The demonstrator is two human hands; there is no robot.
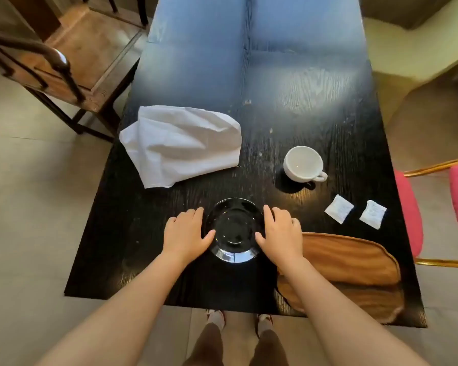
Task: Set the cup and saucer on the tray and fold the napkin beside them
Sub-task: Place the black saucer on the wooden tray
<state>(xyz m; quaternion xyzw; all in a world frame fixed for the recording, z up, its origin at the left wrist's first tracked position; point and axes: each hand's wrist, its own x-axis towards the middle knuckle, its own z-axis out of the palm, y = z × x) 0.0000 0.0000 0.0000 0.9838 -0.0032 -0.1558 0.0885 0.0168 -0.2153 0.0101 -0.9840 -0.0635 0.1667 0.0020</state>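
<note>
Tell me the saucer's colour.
Glossy black saucer, nearly matching the dark table; head view.

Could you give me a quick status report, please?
Left hand and right hand flank the black saucer, thumbs on rim. Cup, napkin untouched. Wooden tray unobstructed.

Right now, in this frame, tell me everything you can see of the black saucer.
The black saucer is round, glossy and dark, ceramic or glass by its look, with a raised rim and a circular well in the centre. It is empty and lies flat on the black wooden table near the front edge, left of the wooden tray and not on it. The left hand and the right hand flank it, fingers on its rim.
</note>
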